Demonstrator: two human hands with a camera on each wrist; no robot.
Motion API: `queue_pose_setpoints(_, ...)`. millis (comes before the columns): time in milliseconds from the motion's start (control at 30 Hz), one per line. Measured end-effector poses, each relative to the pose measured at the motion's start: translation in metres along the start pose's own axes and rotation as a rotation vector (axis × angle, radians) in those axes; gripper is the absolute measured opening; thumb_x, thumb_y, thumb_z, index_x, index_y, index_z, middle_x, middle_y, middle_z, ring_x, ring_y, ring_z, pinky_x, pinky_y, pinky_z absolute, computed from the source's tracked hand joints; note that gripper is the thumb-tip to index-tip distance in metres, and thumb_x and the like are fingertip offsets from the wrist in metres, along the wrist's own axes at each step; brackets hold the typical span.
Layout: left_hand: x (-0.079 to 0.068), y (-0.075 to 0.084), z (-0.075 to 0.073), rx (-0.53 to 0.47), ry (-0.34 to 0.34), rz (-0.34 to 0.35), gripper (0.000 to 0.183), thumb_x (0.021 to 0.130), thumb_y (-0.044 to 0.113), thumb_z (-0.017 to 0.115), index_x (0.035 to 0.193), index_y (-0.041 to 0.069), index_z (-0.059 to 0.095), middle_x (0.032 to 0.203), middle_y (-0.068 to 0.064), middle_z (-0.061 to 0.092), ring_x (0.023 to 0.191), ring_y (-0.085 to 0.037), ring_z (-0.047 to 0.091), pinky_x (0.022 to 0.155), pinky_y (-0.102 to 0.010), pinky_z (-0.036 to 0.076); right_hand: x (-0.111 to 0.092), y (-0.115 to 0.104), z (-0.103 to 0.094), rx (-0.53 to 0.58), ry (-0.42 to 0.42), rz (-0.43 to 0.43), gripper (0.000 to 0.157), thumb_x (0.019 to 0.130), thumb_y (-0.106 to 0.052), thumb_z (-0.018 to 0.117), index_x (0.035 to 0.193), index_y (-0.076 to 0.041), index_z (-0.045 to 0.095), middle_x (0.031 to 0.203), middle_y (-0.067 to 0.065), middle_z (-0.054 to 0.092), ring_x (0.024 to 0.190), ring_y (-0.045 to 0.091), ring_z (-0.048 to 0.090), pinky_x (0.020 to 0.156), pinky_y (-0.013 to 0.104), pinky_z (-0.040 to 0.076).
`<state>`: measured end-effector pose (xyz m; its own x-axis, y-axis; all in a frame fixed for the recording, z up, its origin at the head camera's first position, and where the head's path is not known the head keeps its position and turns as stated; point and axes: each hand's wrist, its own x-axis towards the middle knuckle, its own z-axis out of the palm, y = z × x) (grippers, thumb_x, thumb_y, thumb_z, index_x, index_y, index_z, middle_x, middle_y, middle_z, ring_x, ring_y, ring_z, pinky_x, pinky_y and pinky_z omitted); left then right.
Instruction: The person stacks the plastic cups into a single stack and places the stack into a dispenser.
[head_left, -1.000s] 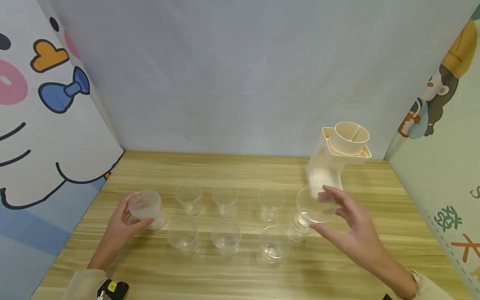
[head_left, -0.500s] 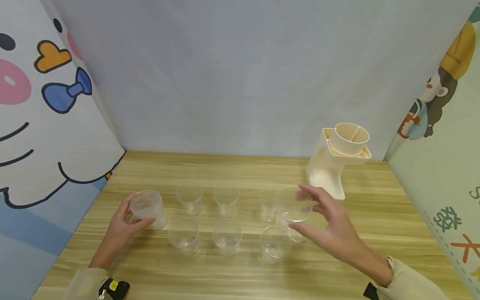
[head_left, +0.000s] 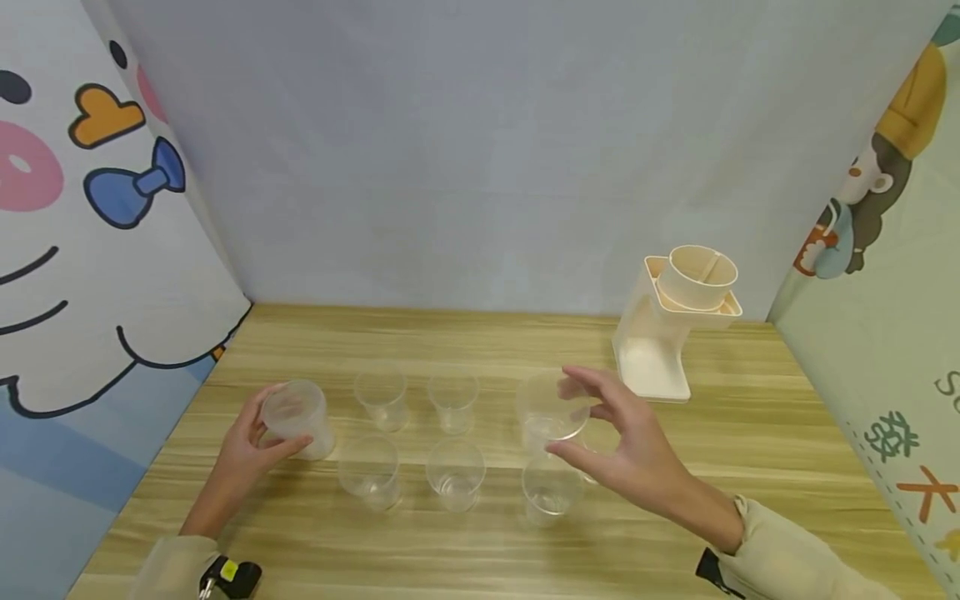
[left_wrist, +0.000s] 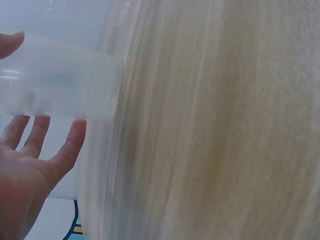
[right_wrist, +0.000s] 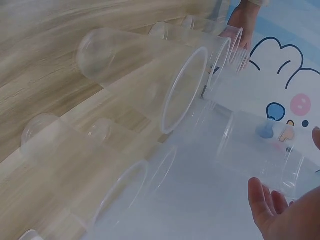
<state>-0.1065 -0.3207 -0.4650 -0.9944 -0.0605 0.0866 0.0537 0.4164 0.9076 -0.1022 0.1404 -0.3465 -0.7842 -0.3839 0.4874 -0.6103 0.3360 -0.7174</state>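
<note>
Clear plastic sits in my right hand [head_left: 633, 446], its thumb and fingers bent in a wide C, gripping a single cup [head_left: 551, 412] near the rim, mouth up, above the other cups [head_left: 456, 477] standing on the table [head_left: 465, 558]. My left hand [head_left: 249, 446] curves just as broadly, thumb and fingers on either side of a stack of nested cups [head_left: 298, 421] towards the table's left. The cup is see-through and thin-rimmed; the stack looks cloudy white.
</note>
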Motion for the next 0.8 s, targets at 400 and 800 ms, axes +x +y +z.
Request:
queue_pose_setpoints(400, -0.006, 0.005, -0.003, 0.008, -0.004, -0.013, 0.082, 0.082, 0.017, 0.076, 0.147, 0.021, 0.027, 0.14, -0.011, 0.032, 0.126, -0.03, 0.035, 0.082, -0.011, 0.039, 0.014, -0.004, 0.014, 0.018, -0.032, -0.053, 0.078, 0.066, -0.009, 0.086, 0.134, -0.01, 0.048, 0.114, 0.002, 0.06, 0.106, 0.022, 0.056, 0.077, 0.035, 0.053)
queue_pose_setpoints(800, -0.009, 0.009, -0.002, 0.019, 0.0, -0.029, 0.081, 0.08, 0.02, 0.077, 0.146, 0.021, 0.029, 0.139, -0.01, 0.034, 0.127, -0.031, 0.035, 0.086, -0.012, 0.037, 0.025, -0.006, 0.026, 0.073, -0.117, -0.024, 0.077, 0.069, -0.01, 0.085, 0.135, -0.007, 0.046, 0.114, 0.007, 0.059, 0.105, 0.025, 0.057, 0.078, 0.035, 0.053)
